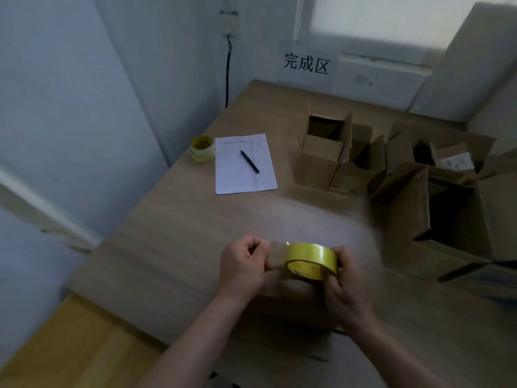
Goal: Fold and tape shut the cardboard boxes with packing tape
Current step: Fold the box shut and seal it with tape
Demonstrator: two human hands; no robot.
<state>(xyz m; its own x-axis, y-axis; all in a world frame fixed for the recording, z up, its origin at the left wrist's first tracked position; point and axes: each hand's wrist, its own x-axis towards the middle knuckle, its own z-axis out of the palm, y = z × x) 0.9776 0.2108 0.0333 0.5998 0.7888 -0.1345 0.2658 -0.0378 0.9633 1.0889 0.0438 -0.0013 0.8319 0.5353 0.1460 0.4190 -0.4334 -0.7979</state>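
Note:
A yellow roll of packing tape [312,259] hovers over a small closed cardboard box [291,298] near the table's front edge. My right hand [349,287] grips the roll from the right. My left hand [243,264] pinches the free end of the clear tape [275,252], a short strip drawn out to the left of the roll. The box beneath is partly hidden by both hands.
Several open cardboard boxes [324,147] stand at the back right, with a larger one [458,214] on the right. A paper sheet [240,175] with a black pen [249,161] lies mid-table, beside spare tape rolls [202,148]. A sign [306,64] hangs on the back wall.

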